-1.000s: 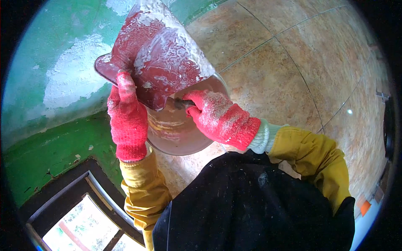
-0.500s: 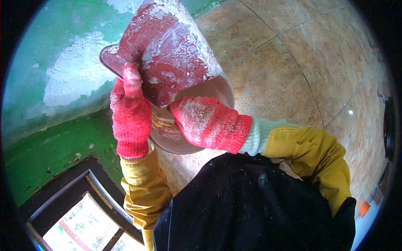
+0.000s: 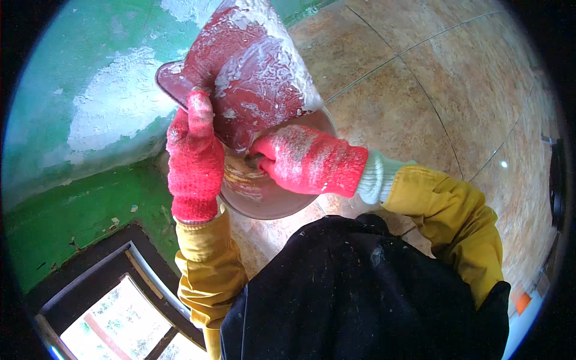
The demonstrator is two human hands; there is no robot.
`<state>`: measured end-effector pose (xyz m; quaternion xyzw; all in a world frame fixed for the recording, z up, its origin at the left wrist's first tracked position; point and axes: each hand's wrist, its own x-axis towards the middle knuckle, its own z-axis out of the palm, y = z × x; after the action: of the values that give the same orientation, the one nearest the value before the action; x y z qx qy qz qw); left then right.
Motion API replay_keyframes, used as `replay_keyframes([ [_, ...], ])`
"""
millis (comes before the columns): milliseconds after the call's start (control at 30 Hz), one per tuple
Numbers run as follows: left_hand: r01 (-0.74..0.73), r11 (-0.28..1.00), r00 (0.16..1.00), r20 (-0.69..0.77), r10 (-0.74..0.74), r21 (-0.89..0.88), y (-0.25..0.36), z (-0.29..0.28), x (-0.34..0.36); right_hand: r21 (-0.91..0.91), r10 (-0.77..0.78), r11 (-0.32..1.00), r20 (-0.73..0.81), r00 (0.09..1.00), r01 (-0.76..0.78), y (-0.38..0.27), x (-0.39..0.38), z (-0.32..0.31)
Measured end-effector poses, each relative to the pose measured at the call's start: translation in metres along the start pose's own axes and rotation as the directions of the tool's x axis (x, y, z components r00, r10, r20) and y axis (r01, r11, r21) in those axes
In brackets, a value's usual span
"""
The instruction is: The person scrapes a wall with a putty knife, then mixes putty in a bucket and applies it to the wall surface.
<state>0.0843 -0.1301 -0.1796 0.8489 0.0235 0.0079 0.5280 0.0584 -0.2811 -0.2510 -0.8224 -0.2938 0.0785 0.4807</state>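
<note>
Against the green wall [image 3: 78, 120], the red plaster-caked board [image 3: 252, 72] now stands steeper over the bowl [image 3: 270, 204], the left hand [image 3: 195, 162] gripping its edge higher up while the right hand [image 3: 300, 159], closed on a half-hidden tool, has reached deeper into the bowl, scraping plaster.

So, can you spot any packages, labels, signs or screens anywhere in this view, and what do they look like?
None that can be made out as a package, label, sign or screen.
Small orange block: lower right rim on the tiled floor, too small to tell what it is.
Red plaster-smeared board: held by the left hand, bare of any label.
Round bowl: under the right hand, unmarked.
</note>
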Motion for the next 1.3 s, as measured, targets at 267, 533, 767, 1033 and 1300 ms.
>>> replay_keyframes([
  [267, -0.009, 1.000, 0.997, -0.076, 0.006, -0.030, -0.009, 0.001, 0.004, -0.061, -0.083, 0.995, -0.069, 0.994, 0.079, 0.004, -0.029, -0.039],
  [533, -0.028, 0.990, 0.988, -0.151, 0.006, -0.139, -0.011, 0.014, -0.009, 0.569, 0.445, 0.722, 0.054, 0.894, -0.394, 0.010, -0.095, -0.081],
  [767, -0.026, 0.987, 0.969, -0.247, -0.014, -0.158, -0.011, 0.018, -0.026, 0.661, 0.575, 0.530, 0.180, 0.798, -0.531, 0.015, -0.117, -0.104],
  [1033, -0.060, 0.965, 0.947, -0.321, -0.025, -0.255, -0.046, -0.010, -0.026, 0.549, 0.513, 0.704, 0.046, 0.857, -0.451, -0.006, -0.097, -0.085],
  [1300, 0.003, 1.000, 0.941, -0.339, -0.001, 0.005, -0.007, 0.020, -0.051, 0.328, 0.271, 0.922, -0.161, 0.949, -0.207, 0.007, -0.129, -0.085],
])
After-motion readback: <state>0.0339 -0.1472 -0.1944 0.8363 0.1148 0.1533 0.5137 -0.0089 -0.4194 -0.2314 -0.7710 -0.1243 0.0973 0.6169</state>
